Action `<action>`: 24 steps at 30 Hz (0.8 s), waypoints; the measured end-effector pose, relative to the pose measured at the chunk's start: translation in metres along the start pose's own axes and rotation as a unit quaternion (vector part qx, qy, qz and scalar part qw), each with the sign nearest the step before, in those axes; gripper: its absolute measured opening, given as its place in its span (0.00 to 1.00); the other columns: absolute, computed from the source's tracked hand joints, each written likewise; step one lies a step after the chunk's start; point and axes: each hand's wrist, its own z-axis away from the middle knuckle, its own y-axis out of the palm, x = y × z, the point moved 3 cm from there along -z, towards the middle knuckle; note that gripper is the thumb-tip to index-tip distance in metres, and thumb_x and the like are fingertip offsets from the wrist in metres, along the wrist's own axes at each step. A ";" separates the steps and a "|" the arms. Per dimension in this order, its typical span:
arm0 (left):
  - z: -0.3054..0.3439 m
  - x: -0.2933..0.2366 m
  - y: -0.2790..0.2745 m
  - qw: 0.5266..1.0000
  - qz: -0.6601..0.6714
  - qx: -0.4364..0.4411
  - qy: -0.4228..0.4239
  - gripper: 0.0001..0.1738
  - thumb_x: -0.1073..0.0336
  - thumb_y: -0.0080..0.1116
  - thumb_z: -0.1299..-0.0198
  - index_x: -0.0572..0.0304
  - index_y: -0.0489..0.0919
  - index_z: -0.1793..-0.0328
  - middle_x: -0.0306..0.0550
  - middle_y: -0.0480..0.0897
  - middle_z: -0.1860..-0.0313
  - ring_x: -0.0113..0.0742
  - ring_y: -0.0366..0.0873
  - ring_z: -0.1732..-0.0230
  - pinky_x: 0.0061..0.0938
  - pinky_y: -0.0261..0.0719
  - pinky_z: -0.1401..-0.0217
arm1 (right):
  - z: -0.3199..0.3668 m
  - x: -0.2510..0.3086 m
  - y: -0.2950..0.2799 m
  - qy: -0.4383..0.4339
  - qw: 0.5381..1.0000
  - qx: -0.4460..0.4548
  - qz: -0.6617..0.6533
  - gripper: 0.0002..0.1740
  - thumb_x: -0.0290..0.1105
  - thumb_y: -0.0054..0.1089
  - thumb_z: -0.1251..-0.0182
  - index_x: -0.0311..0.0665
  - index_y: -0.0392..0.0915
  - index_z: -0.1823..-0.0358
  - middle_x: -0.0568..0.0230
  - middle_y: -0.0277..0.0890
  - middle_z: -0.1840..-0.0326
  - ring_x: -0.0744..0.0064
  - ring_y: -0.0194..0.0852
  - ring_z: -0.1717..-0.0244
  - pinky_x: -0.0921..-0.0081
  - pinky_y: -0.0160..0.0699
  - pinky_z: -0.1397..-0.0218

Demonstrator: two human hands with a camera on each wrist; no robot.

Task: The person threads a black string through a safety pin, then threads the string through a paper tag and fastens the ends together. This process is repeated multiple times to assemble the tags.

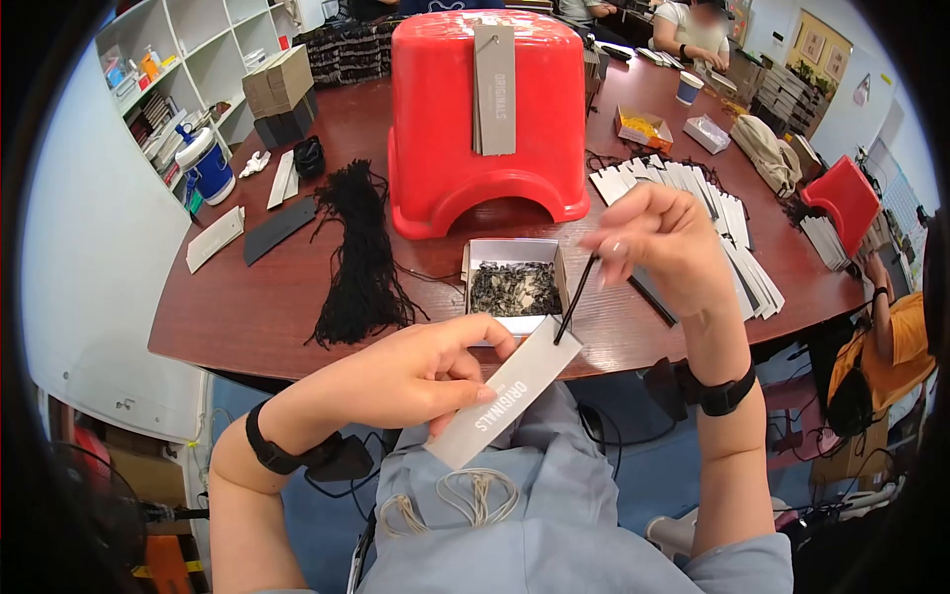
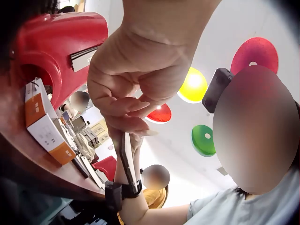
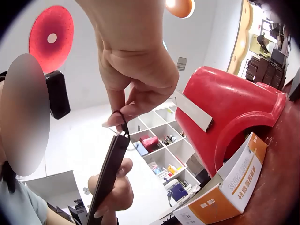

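In the lower middle of the head view, the left hand (image 1: 435,368) has its grip clamped on a pale tag (image 1: 524,381), thumb on the printed face. The tag slants up toward the right, its word reading "ORIGINALS". Right of centre, the right hand (image 1: 673,247) has its grip pinched together on a black cord (image 1: 577,302), which runs down to the tag's upper end; the right wrist view shows it looped there.

Just above the tag in the frame, an open box (image 1: 515,249) holds small dark and pale bits (image 1: 510,289). A red stool (image 1: 488,193) stands at top centre on the tabletop (image 1: 247,312), with more tags (image 1: 495,94) against its side. Left of centre lies a heap of black cords (image 1: 358,262); right of centre, pale strips (image 1: 737,233) lie fanned out. A blue and white jug (image 1: 206,163) is at upper left, a paper cup (image 1: 690,87) at upper right, near a seated person (image 1: 690,38).
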 end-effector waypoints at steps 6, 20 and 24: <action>0.008 -0.002 -0.004 0.998 0.027 -0.049 -0.020 0.14 0.74 0.47 0.48 0.61 0.64 0.54 0.39 0.74 0.80 0.19 0.67 0.85 0.15 0.63 0.81 | -0.005 0.000 -0.028 -0.068 0.990 -0.090 -0.081 0.04 0.23 0.56 0.48 0.31 0.72 0.71 0.46 0.75 0.67 0.74 0.78 0.75 0.91 0.74 0.78; 0.011 0.006 0.014 0.965 -0.208 -0.094 0.130 0.32 0.77 0.43 0.55 0.57 0.58 0.38 0.55 0.77 0.75 0.50 0.74 0.77 0.32 0.71 0.74 | 0.032 0.021 0.011 -0.033 0.999 -0.030 0.004 0.05 0.13 0.53 0.52 0.27 0.67 0.77 0.46 0.74 0.76 0.60 0.77 0.67 0.74 0.79 0.69; 0.018 0.004 0.007 0.989 -0.105 -0.004 0.104 0.35 0.77 0.44 0.52 0.54 0.53 0.34 0.50 0.78 0.69 0.24 0.67 0.83 0.19 0.65 0.77 | 0.038 0.012 0.023 0.013 0.993 0.091 -0.079 0.05 0.14 0.54 0.53 0.27 0.67 0.77 0.46 0.74 0.77 0.60 0.77 0.69 0.75 0.79 0.71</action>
